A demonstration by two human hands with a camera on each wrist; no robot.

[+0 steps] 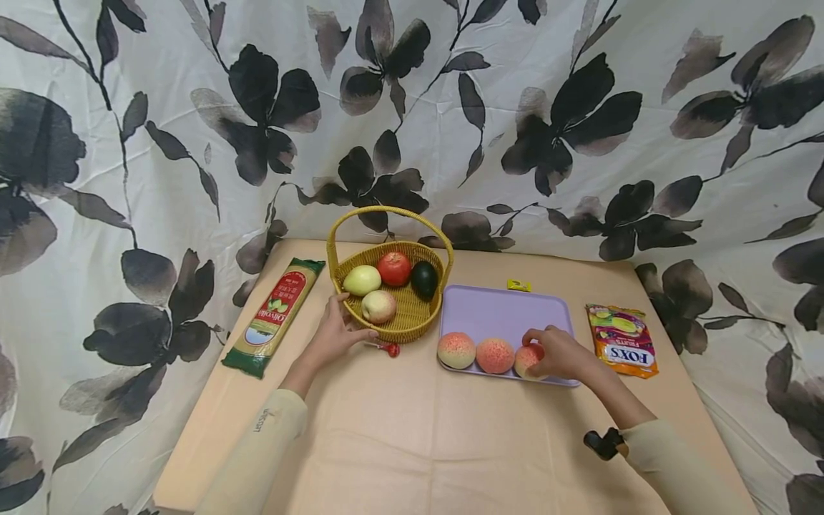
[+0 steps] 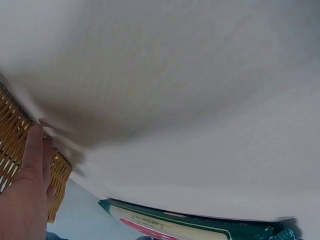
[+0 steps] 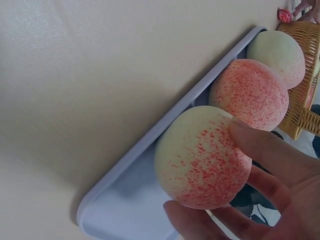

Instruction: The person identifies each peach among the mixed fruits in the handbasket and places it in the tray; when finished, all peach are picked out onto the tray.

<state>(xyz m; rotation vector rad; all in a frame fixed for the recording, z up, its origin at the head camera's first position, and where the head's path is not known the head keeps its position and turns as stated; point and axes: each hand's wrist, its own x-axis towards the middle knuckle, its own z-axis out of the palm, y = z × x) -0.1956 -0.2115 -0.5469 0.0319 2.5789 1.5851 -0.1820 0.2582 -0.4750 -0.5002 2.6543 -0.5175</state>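
My right hand (image 1: 561,352) grips a peach (image 3: 202,157) between thumb and fingers at the front right of the lilac tray (image 1: 502,307). Two more peaches, a middle one (image 1: 495,355) and a left one (image 1: 456,350), sit in a row along the tray's front edge. My left hand (image 1: 337,330) rests against the left front side of the yellow wicker basket (image 1: 412,334), its fingers lying fairly straight along the weave in the left wrist view. Inside the basket are a pale green-yellow fruit (image 1: 362,280), a red pomegranate (image 1: 394,268), a dark avocado (image 1: 424,279) and a pinkish-yellow apple (image 1: 378,307).
A green pasta packet (image 1: 277,315) lies left of the basket. Right of the tray is a Fox's candy bag (image 1: 622,341). A small yellow wrapped sweet (image 1: 518,285) lies behind the tray, and a small red item (image 1: 392,350) in front of the basket. A floral cloth hangs behind the table.
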